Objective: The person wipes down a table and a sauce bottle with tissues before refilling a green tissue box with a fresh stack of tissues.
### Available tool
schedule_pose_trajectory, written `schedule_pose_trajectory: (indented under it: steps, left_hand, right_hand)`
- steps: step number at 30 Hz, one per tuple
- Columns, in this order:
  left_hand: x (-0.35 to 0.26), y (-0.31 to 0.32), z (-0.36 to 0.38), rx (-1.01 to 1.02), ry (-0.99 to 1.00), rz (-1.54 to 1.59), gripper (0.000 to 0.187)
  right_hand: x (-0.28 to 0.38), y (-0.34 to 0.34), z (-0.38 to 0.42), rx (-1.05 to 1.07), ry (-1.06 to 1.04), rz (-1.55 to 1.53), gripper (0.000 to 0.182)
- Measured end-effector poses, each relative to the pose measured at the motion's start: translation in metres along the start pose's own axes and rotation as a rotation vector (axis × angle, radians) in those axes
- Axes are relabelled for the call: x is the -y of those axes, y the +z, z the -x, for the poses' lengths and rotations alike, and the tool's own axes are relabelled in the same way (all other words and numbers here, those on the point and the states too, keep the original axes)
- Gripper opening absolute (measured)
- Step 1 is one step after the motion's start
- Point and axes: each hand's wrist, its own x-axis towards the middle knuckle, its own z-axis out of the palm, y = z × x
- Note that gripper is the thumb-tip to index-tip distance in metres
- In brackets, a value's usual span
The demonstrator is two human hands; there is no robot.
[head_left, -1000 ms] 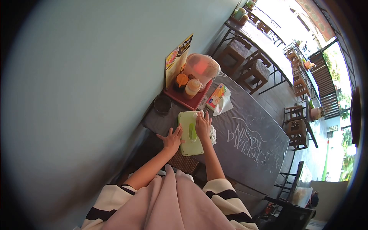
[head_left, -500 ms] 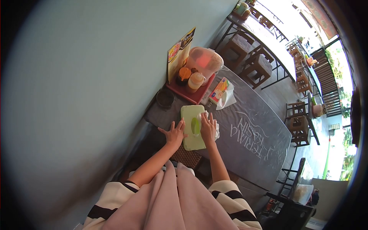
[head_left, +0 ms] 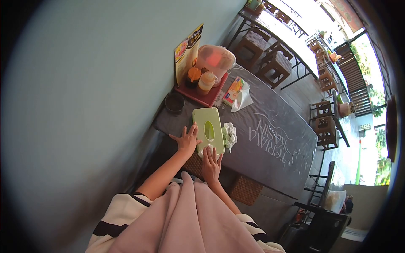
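Observation:
A light green tissue box (head_left: 215,122) with an oval opening lies on the dark-covered table. My left hand (head_left: 187,139) rests open along its left edge, fingers spread and holding it steady. At the near end of the box, my right hand (head_left: 211,165) presses a white tissue (head_left: 209,147) against the lid with fairly straight fingers. Part of that tissue is hidden under the fingers. Crumpled white tissues (head_left: 230,135) lie against the right side of the box.
Beyond the box, a red tray (head_left: 205,99) carries sauce bottles (head_left: 206,82), a pink-lidded container (head_left: 217,59) and a menu card (head_left: 185,52). A black ashtray-like bowl (head_left: 174,102) and an orange tissue pack (head_left: 234,90) sit nearby. The wall (head_left: 105,84) borders the left.
My right hand has slid from the right side of the box toward its near end with the white tissue. The left hand stays on the left edge. The view has shifted slightly.

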Motion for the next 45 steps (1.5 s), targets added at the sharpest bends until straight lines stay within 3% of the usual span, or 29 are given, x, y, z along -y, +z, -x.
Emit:
schedule_pose_trajectory:
  steps: [5, 7, 12, 17, 19, 23, 27, 29, 34, 35, 37, 41, 45]
  left_hand:
    - [-0.001, -0.004, -0.001, 0.022, -0.004, -0.004, 0.069]
    - [-0.005, -0.008, -0.001, 0.040, -0.024, 0.011, 0.069]
    - [-0.004, -0.003, -0.001, 0.044, -0.028, -0.019, 0.070]
    - [-0.003, -0.003, -0.001, 0.033, -0.018, -0.023, 0.070]
    - [-0.002, -0.005, 0.001, 0.026, -0.008, -0.030, 0.070]
    - [-0.003, -0.008, 0.001, 0.034, -0.020, -0.010, 0.070]
    - [-0.002, 0.002, -0.002, -0.002, -0.013, -0.024, 0.070]
    - [-0.002, 0.001, -0.001, 0.002, -0.011, -0.035, 0.070]
    - [-0.001, -0.004, 0.000, 0.013, -0.011, -0.041, 0.069]
    - [-0.001, -0.003, 0.000, 0.012, -0.011, -0.035, 0.069]
    - [-0.003, -0.005, 0.000, 0.009, -0.019, -0.024, 0.069]
    - [-0.003, -0.005, 0.002, 0.013, -0.016, -0.022, 0.069]
    - [-0.004, -0.002, 0.000, -0.007, -0.012, -0.045, 0.070]
  right_hand:
    - [-0.037, -0.015, -0.007, 0.041, -0.190, 0.120, 0.046]
    - [-0.045, -0.014, -0.011, -0.004, -0.048, 0.209, 0.045]
    - [-0.009, 0.006, -0.004, -0.042, 0.197, 0.035, 0.050]
    - [-0.001, -0.009, 0.005, 0.060, 0.010, 0.023, 0.053]
    - [-0.018, -0.023, -0.002, 0.052, -0.147, 0.183, 0.052]
    - [-0.040, -0.014, -0.007, -0.009, 0.049, 0.240, 0.047]
    - [-0.012, 0.004, 0.002, 0.016, 0.151, 0.152, 0.047]
    - [0.003, 0.004, 0.013, 0.044, 0.045, 0.048, 0.051]
    - [-0.020, -0.016, 0.007, 0.042, -0.139, 0.222, 0.046]
    - [-0.030, -0.018, 0.006, 0.042, -0.138, 0.222, 0.046]
    - [-0.047, -0.020, 0.000, -0.016, 0.063, 0.287, 0.041]
    - [-0.035, -0.007, 0.002, -0.039, 0.206, 0.128, 0.044]
    - [0.000, 0.002, 0.012, 0.035, 0.032, 0.018, 0.046]
